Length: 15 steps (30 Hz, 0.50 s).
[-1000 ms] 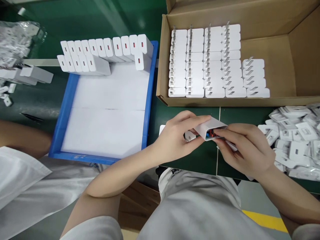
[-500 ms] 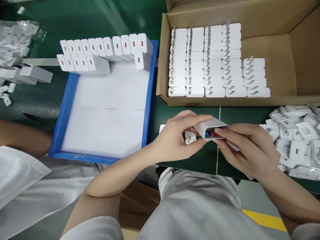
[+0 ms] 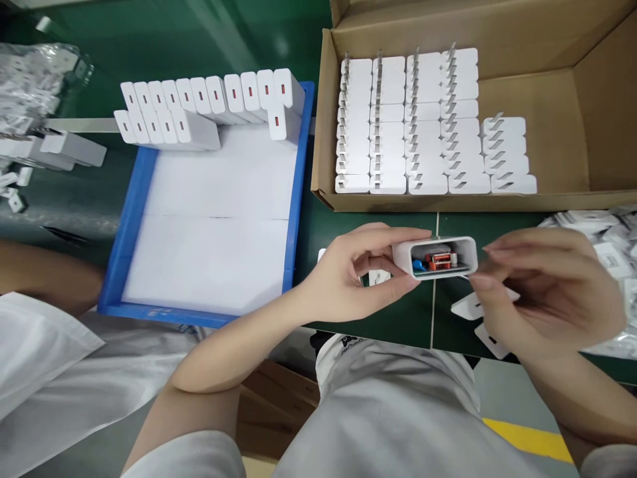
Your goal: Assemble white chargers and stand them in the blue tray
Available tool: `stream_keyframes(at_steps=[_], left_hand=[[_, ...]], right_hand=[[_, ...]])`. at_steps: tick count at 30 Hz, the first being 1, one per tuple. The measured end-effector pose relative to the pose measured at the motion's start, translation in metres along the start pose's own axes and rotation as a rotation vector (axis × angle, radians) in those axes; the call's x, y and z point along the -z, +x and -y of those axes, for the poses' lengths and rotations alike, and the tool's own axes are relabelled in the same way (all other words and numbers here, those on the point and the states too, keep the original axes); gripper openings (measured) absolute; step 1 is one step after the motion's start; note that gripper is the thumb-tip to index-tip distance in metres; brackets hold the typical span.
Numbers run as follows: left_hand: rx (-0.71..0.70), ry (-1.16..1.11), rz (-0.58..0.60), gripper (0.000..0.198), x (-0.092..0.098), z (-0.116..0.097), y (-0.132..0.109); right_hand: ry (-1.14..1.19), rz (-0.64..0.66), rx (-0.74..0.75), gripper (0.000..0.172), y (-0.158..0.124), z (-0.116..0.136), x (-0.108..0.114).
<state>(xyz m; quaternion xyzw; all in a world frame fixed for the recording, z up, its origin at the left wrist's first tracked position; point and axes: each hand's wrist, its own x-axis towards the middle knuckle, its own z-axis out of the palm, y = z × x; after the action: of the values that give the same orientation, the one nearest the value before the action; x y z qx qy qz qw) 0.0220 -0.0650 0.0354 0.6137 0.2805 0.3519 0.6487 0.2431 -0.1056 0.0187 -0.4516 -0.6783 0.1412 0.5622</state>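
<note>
Between the thumb and fingers of my left hand [image 3: 355, 269] is a white charger housing [image 3: 470, 249], its open end turned toward me. Inside it show an orange-red connector [image 3: 438, 261], a blue component [image 3: 418, 265] and part of a circuit board. My right hand [image 3: 545, 285] is just off the housing's right end, thumb and index finger parted, with nothing visible between them. White end caps [image 3: 470, 307] lie on the green table below that hand. Another white part with metal prongs [image 3: 379, 276] lies behind my left hand, partly hidden.
A blue-rimmed tray [image 3: 297, 199] at left holds rows of white chargers [image 3: 199, 133]. The cardboard box [image 3: 557, 126] behind contains rows of pronged chargers [image 3: 388, 133]. White plastic parts [image 3: 610, 259] are heaped at right. A co-worker's arm [image 3: 50, 269] rests at far left, near black tweezers [image 3: 64, 235].
My right hand has moved right, off the housing's open end, and its fingers have parted. The housing has turned to face me more, showing its inside. My left hand keeps its hold.
</note>
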Motion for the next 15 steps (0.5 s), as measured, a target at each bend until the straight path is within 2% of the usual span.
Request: stream_keyframes(at_steps=[2, 5, 10, 12, 15], left_hand=[[0.032, -0.025, -0.016, 0.042, -0.0001, 0.0, 0.0001], [0.071, -0.053, -0.009, 0.042, -0.0003, -0.0002, 0.0005], [0.061, -0.105, 0.064, 0.044, 0.0, -0.001, 0.0018], [0.057, -0.115, 0.064, 0.044, 0.0, -0.0012, 0.002], [0.06, -0.097, 0.046, 0.043, -0.0005, -0.0013, 0.0022]], right_hand=[[0.088, -0.096, -0.118, 0.032, -0.0006, 0.0009, -0.0048], [0.191, -0.074, -0.241, 0.027, 0.0009, 0.0045, -0.0097], [0.242, 0.081, -0.209, 0.027, 0.0023, 0.0099, -0.0098], [0.251, 0.073, -0.21, 0.022, 0.0018, 0.01, -0.0092], [0.278, -0.001, -0.342, 0.014, 0.0017, 0.0066, -0.0086]])
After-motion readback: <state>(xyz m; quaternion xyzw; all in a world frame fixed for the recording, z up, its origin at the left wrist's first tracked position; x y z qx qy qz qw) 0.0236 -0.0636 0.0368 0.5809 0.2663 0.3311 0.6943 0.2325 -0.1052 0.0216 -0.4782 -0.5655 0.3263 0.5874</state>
